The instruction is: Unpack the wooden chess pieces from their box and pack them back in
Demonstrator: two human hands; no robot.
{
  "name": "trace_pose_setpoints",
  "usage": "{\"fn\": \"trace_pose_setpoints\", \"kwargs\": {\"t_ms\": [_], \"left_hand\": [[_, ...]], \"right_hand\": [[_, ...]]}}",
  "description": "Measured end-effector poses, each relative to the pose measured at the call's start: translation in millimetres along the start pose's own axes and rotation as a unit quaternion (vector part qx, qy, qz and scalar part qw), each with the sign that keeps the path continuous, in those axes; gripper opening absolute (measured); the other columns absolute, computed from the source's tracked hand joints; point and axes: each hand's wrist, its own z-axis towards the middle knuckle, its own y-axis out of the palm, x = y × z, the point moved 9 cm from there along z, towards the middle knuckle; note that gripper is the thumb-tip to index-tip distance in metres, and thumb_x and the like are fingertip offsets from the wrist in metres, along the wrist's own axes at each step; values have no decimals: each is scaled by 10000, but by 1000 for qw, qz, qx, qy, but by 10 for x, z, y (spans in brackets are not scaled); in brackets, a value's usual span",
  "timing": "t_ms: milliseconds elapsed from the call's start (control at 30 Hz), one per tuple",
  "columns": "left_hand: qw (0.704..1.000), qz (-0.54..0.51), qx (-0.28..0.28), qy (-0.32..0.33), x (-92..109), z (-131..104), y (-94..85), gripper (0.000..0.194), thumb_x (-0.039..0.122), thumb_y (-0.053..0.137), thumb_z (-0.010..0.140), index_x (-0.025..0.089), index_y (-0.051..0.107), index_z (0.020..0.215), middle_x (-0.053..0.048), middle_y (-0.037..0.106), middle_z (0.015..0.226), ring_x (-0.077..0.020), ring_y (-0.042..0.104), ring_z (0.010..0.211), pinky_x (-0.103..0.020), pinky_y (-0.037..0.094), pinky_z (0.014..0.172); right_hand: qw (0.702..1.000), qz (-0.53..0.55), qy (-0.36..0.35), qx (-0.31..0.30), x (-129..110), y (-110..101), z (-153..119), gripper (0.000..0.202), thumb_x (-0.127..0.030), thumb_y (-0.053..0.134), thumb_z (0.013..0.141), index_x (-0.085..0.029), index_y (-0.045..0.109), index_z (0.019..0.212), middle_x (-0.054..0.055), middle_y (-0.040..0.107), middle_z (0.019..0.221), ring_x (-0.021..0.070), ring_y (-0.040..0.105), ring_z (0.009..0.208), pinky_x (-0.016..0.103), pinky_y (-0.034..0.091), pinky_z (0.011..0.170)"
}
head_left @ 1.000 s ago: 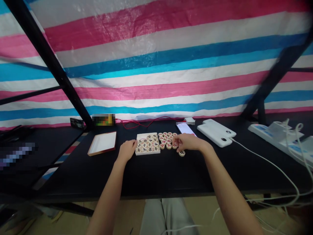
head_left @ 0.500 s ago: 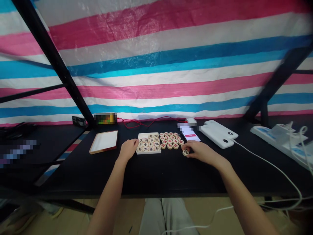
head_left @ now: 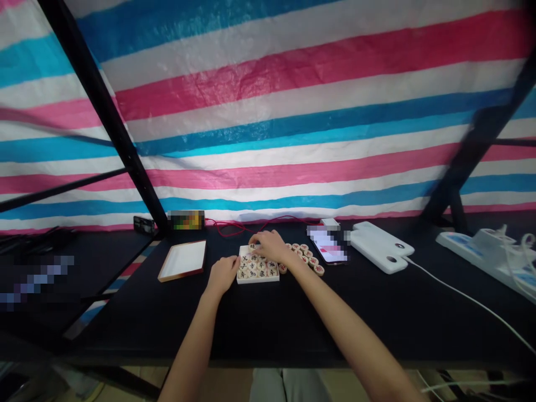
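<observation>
A shallow white box (head_left: 258, 280) on the black table holds several round Chinese chess pieces (head_left: 252, 273) with black characters, lying in rows. At its left edge, my left hand (head_left: 223, 274) grips the side with bent fingers. My right hand (head_left: 271, 245) is over the back of the box, fingers closed on a black-character chess piece (head_left: 252, 246) at the back left corner. That hand and wrist hide part of the box. Just right of the box lie several red-character chess pieces (head_left: 305, 257), partly covered by my right forearm.
The box lid (head_left: 183, 261) lies to the left, inside up. A phone (head_left: 328, 245) with a lit screen, a white two-lobed device (head_left: 381, 245) with a cable, and a power strip (head_left: 486, 257) are on the right. A red cable (head_left: 228, 230) runs along the back.
My right hand has carried the black-character chess piece leftward from beside the red ones to the box. My left hand stays at the box's left edge. The camera view has tilted up slightly.
</observation>
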Motion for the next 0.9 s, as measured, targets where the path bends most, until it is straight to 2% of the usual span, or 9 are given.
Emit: {"fn": "trace_pose_setpoints", "kwargs": {"t_ms": [67, 200, 333, 900], "left_hand": [[1000, 3, 1, 2, 0, 8, 6, 469, 420, 196, 872, 200, 609, 897, -74, 645, 862, -172, 584, 808, -239, 374, 675], [1000, 14, 8, 11, 8, 30, 9, 463, 417, 193, 871, 208, 605, 897, -72, 643, 855, -177, 583, 796, -244, 372, 658], [1000, 13, 9, 8, 4, 28, 11, 464, 413, 189, 872, 210, 606, 888, -69, 644, 843, -173, 582, 789, -242, 367, 658], [1000, 2, 12, 7, 15, -4, -26, 473, 435, 189, 867, 216, 608, 900, -63, 640, 858, -179, 580, 805, -239, 366, 645]], "right_hand": [[999, -20, 20, 16, 55, 91, 64, 188, -285, 555, 743, -240, 576, 924, 12, 604, 954, 185, 495, 908, 320, 261, 757], [998, -36, 15, 42, 83, 168, -2, 193, -335, 530, 764, -244, 566, 931, 15, 597, 956, 185, 472, 907, 328, 238, 745], [997, -67, 12, 33, 78, 203, -46, 194, -333, 492, 789, -248, 569, 945, 29, 577, 970, 188, 446, 924, 335, 224, 750], [994, -104, -6, 41, -37, 231, -95, 307, -343, 323, 877, -272, 604, 977, 59, 538, 987, 198, 408, 929, 345, 221, 757]]}}
